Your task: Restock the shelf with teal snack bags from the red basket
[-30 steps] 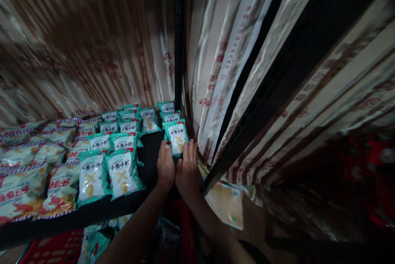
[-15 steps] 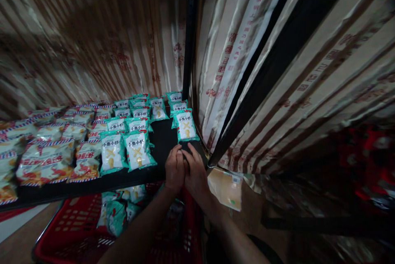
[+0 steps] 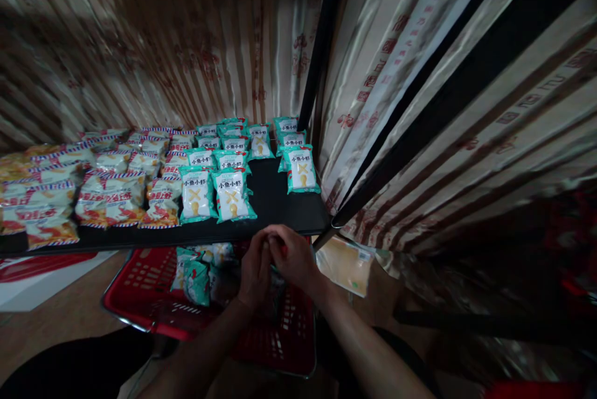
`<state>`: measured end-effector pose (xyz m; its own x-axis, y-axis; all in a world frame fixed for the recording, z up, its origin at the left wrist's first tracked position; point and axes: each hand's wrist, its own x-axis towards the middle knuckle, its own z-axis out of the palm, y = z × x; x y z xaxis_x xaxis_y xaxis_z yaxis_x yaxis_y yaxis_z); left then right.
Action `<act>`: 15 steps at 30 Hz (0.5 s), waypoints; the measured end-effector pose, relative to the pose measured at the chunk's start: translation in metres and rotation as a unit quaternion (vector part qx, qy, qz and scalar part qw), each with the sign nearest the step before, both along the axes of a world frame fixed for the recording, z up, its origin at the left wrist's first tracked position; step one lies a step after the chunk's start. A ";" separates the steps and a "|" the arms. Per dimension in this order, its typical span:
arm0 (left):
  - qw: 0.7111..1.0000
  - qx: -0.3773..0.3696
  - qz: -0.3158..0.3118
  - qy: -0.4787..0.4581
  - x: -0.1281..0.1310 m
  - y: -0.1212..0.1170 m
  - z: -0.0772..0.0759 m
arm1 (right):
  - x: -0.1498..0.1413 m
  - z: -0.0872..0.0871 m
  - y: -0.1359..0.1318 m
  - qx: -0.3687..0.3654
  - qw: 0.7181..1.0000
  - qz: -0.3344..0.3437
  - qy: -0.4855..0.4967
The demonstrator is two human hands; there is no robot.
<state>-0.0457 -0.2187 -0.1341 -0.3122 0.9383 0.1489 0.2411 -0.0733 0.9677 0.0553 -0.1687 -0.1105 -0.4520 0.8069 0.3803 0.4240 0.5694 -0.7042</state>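
My left hand (image 3: pixel 254 268) and my right hand (image 3: pixel 291 256) are pressed together just in front of the black shelf's edge (image 3: pixel 186 238), above a red basket (image 3: pixel 140 287). Both have curled fingers, and what they hold, if anything, is hidden. On the shelf lie rows of teal snack packets (image 3: pixel 232 195); the nearest single packet (image 3: pixel 302 169) lies at the right end, a little beyond my hands. More teal packets (image 3: pixel 196 278) lie in the basket.
Red-striped snack packets (image 3: pixel 107 200) fill the shelf's left part. A black upright post (image 3: pixel 321 45) stands at the shelf's back right corner. Striped shiny curtains hang behind and to the right. A yellowish bag (image 3: pixel 347 262) lies on the floor to the right.
My hands have left the right-end teal packet, closed together, and drawn back off the shelf to above the basket. The view has pulled back and shifted, showing more of the basket.
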 end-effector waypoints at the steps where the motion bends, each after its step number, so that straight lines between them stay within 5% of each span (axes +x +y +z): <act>1: 1.000 -0.022 -0.001 0.014 -0.005 -0.007 -0.005 | -0.002 -0.001 -0.002 -0.019 0.999 0.023 -0.022; 6: 0.955 -0.216 -0.114 0.168 -0.038 -0.022 -0.051 | -0.008 -0.022 -0.010 -0.121 0.946 0.147 -0.261; 10: 0.917 -0.272 -0.205 0.208 -0.051 -0.021 -0.085 | -0.010 -0.053 -0.012 -0.168 0.904 0.175 -0.353; 15: 0.874 -0.308 -0.296 0.233 -0.041 -0.018 -0.104 | -0.013 -0.076 0.003 -0.196 0.876 0.168 -0.407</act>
